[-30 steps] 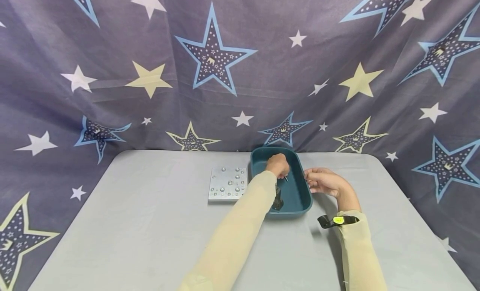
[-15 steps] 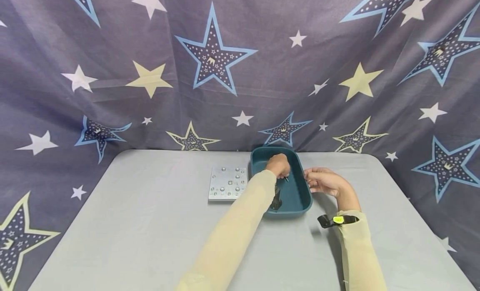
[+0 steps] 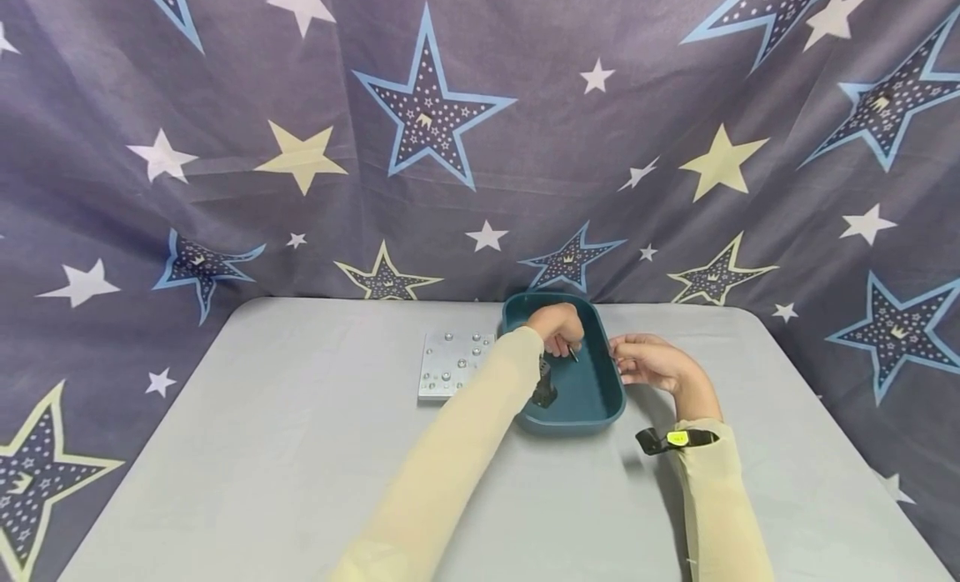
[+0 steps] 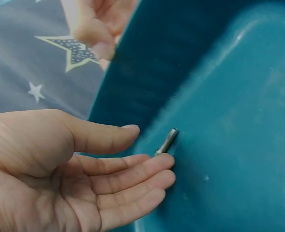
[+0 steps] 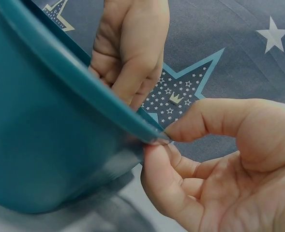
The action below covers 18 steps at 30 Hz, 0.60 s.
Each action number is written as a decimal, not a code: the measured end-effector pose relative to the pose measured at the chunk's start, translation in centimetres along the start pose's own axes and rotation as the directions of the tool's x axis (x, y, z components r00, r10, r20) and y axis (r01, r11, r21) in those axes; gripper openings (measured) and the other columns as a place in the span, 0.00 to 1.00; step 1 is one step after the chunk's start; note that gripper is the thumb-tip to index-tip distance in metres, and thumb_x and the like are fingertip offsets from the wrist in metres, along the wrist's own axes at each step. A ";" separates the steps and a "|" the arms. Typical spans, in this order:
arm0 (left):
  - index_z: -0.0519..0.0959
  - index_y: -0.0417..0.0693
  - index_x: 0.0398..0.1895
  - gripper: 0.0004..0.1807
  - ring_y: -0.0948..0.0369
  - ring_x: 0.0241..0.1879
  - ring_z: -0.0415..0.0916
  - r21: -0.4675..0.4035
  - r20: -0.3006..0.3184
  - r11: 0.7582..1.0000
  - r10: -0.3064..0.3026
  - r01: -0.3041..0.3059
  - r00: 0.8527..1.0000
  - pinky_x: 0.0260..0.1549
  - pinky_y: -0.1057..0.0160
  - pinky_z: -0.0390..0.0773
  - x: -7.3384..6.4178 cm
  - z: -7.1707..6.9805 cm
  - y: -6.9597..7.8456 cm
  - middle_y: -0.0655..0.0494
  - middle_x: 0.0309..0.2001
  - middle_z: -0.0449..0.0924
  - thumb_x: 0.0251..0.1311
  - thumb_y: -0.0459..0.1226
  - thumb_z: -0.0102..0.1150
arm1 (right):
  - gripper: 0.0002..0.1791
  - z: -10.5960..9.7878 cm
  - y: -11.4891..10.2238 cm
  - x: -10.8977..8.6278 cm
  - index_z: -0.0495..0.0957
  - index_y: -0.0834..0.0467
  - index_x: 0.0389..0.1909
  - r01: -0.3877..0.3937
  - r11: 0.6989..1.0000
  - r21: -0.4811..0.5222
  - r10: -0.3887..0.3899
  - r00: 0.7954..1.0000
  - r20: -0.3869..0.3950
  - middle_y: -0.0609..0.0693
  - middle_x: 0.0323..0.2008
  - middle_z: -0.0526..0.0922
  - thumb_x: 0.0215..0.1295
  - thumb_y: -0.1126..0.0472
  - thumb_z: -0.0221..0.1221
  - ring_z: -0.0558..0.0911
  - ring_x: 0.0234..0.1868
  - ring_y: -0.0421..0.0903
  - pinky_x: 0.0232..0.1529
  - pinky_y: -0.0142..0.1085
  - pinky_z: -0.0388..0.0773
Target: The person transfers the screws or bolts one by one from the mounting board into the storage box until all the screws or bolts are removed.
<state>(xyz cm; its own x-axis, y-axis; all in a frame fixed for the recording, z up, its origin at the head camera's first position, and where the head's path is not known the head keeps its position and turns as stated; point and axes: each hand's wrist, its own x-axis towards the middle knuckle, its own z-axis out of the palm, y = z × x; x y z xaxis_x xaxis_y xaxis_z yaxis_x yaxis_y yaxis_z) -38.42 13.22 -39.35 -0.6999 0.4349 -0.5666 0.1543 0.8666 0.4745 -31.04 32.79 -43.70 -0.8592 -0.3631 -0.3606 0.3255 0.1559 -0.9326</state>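
Observation:
In the head view, my left hand (image 3: 559, 327) reaches down into a deep teal plastic bin (image 3: 573, 426). The left wrist view shows a small threaded bolt (image 4: 167, 141) at its fingertips, slanting up from behind them near the bin wall. The thumb of that hand (image 4: 79, 169) stands apart from the bolt, and the fingers lie loosely extended together. Outside the bin, my right hand (image 3: 648, 363) pinches its right rim between thumb and index finger, as the right wrist view shows at the rim edge (image 5: 147, 133). The bolt's lower end is hidden by the fingers.
Just left of the bin, a silver metal plate (image 3: 442, 365) carries several bolts; my left sleeve (image 3: 450, 457) covers its near right corner. A grey tabletop (image 3: 262, 449) lies beneath everything, with a star-patterned curtain (image 3: 480, 198) behind.
My left wrist and forearm have shifted slightly left, and the fingers by the bolt show more from above. The right hand keeps its grip on the rim.

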 end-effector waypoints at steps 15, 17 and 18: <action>0.75 0.49 0.16 0.16 0.65 0.18 0.72 0.126 -0.288 0.953 0.300 -0.275 0.909 0.22 0.70 0.70 -5.3 -3.5 -1.5 0.59 0.17 0.79 0.64 0.36 0.58 | 0.07 0.1 0.2 0.1 0.70 0.60 0.44 0.007 1.000 0.002 -0.007 1.000 0.016 0.42 0.27 0.75 0.69 0.69 0.45 0.76 0.29 0.34 0.36 0.30 0.81; 0.70 0.53 0.09 0.23 0.67 0.14 0.63 0.197 -0.339 0.933 0.354 -0.302 0.872 0.19 0.70 0.65 -6.9 -4.0 -1.8 0.62 0.12 0.72 0.65 0.36 0.57 | 0.07 0.0 0.2 0.1 0.70 0.60 0.44 0.010 1.000 0.004 -0.010 1.000 0.017 0.42 0.27 0.75 0.69 0.69 0.45 0.76 0.29 0.34 0.37 0.30 0.81; 0.67 0.54 0.08 0.25 0.66 0.13 0.58 0.218 -0.360 0.926 0.371 -0.309 0.856 0.19 0.70 0.60 -7.3 -4.2 -2.0 0.63 0.11 0.66 0.65 0.36 0.57 | 0.08 0.0 0.2 0.1 0.69 0.61 0.44 0.012 1.000 0.004 -0.012 1.000 0.021 0.42 0.27 0.75 0.68 0.69 0.45 0.77 0.29 0.34 0.37 0.30 0.81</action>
<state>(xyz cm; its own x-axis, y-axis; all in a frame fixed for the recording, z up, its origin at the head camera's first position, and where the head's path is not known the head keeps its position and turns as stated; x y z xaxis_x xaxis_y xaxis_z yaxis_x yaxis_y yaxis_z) -36.53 7.26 -33.38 -0.7932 0.6054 -0.0661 0.5114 0.7210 0.4676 -31.04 32.77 -43.90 -0.8548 -0.3839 -0.3492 0.3162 0.1481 -0.9370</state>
